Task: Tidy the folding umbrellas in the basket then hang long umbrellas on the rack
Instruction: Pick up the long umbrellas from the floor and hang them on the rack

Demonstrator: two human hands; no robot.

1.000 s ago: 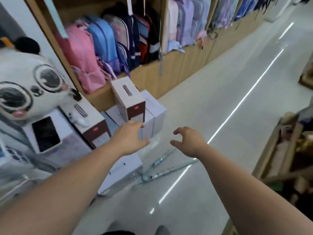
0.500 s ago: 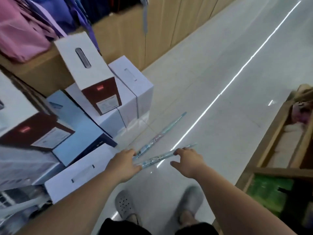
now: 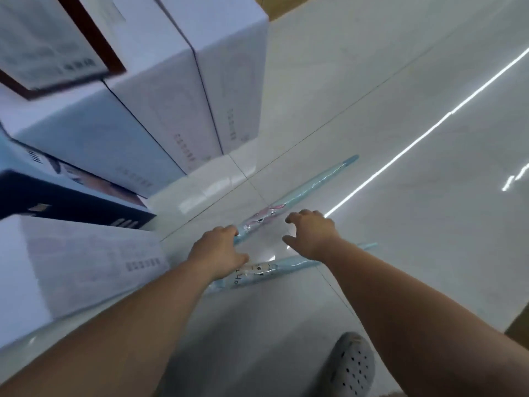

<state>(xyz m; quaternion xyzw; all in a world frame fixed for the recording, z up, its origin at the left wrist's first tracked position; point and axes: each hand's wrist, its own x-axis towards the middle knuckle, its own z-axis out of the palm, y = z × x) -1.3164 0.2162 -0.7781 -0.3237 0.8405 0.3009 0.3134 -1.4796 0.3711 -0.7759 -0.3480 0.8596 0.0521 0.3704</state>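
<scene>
Two long light-blue umbrellas in clear wrapping lie on the pale tiled floor. The far umbrella (image 3: pixel 303 193) runs diagonally up to the right. The near umbrella (image 3: pixel 269 267) lies flatter, partly under my wrists. My left hand (image 3: pixel 220 252) hovers over their handle ends, fingers curled, its fingertips at the far umbrella's lower end; I cannot see whether it grips. My right hand (image 3: pixel 310 233) is spread open just above the floor between the two umbrellas, holding nothing. No basket or rack is in view.
Stacked white and pale-blue boxes (image 3: pixel 183 90) crowd the left side, with a dark-edged box (image 3: pixel 71 202) and a white box (image 3: pixel 71 267) closest to my left arm. A grey perforated clog (image 3: pixel 352 365) shows at the bottom. Bare glossy floor (image 3: pixel 400 138) stretches right.
The view has dropped much closer to the floor. Both hands have come down over the two umbrellas, which now look far larger; the boxes loom on the left.
</scene>
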